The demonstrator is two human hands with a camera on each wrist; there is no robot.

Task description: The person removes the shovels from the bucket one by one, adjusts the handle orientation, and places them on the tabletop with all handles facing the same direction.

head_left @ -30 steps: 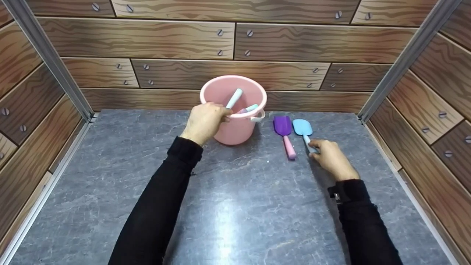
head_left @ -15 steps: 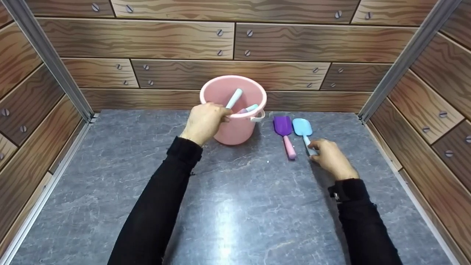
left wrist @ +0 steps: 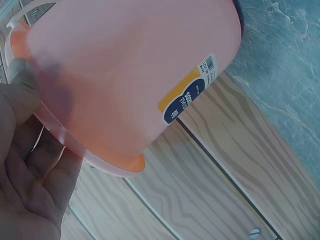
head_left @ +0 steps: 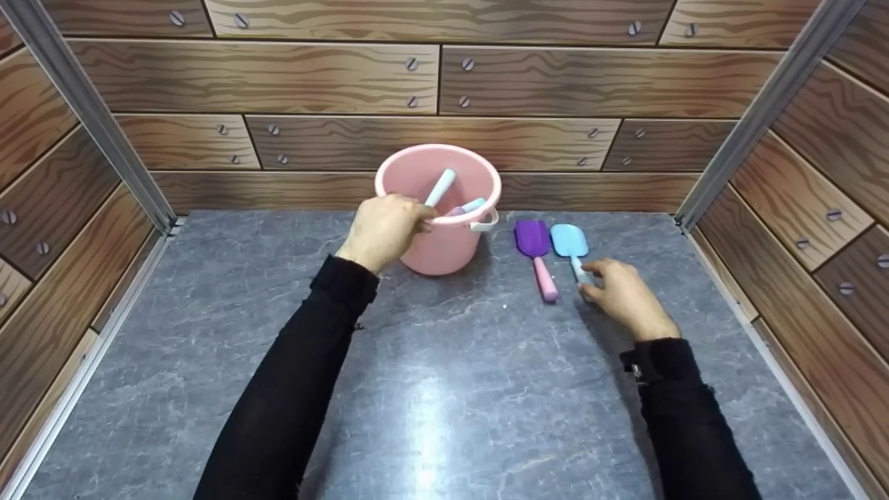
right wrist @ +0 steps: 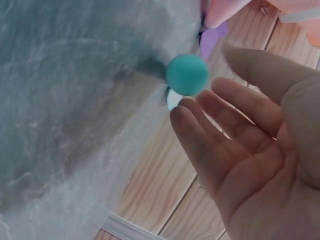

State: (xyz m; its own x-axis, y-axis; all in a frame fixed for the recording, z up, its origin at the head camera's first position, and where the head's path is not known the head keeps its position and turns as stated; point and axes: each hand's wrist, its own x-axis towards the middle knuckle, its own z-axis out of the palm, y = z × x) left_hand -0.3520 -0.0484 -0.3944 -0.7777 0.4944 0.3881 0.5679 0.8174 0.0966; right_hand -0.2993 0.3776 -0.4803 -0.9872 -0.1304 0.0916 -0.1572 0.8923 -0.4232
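Note:
A pink bucket (head_left: 441,246) stands upright near the back wall. My left hand (head_left: 385,229) grips its near rim, with the thumb (left wrist: 24,82) outside and the fingers over the edge. Inside the bucket, a pale blue handle (head_left: 441,186) leans up beside another teal and pink handle (head_left: 472,206). To the right a blue toy shovel (head_left: 569,240) lies with its blade toward the back wall. Around its handle end (right wrist: 186,75) my right hand (head_left: 621,292) is held with thumb and fingers spread apart. Left of that shovel lies a purple shovel (head_left: 532,238) with a pink handle.
A grey marbled surface (head_left: 444,375) carries everything. Wood-patterned panels (head_left: 312,76) enclose the back and both sides, with metal corner posts (head_left: 750,118). The bucket's white handle (head_left: 485,223) hangs on its right side.
The head view has shifted very slightly. The right fingers sit a little looser about the blue shovel's handle; the left hand keeps its grip on the bucket.

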